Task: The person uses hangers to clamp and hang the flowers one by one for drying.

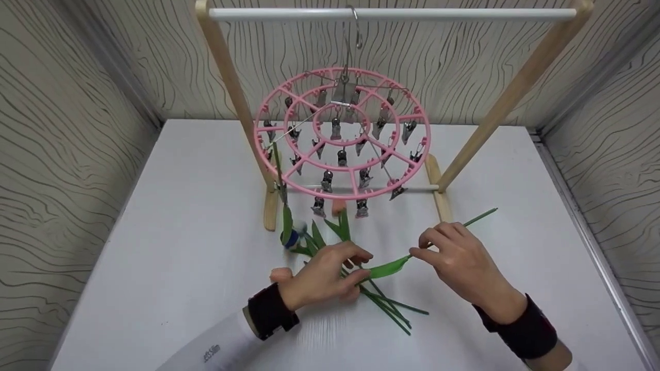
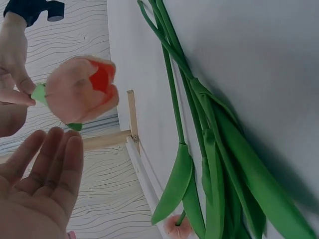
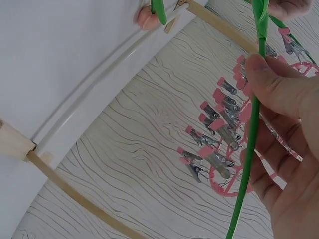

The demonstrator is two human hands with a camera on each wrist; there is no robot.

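My right hand (image 1: 459, 260) pinches the green stem (image 3: 251, 134) of an artificial peach tulip (image 2: 79, 89), thumb against fingertips. The stem's tail sticks out beyond the hand. My left hand (image 1: 327, 270) is at the same tulip's leaf (image 1: 389, 268), its thumb by the leaf's near end. In the left wrist view its fingers (image 2: 65, 169) extend, palm up, below the flower head, not curled round it. Beneath the left hand lies a bunch of tulip stems (image 1: 386, 304) with leaves on the table; the hand partly hides it.
A pink round clip hanger (image 1: 356, 197) with several metal clips hangs from the white bar (image 1: 278, 15) of a wooden stand (image 1: 510, 103). One blue tulip (image 1: 290, 238) hangs head-down at its left rim. Another peach bloom (image 1: 339, 206) lies behind the bunch. Patterned walls surround the white table (image 1: 170, 206).
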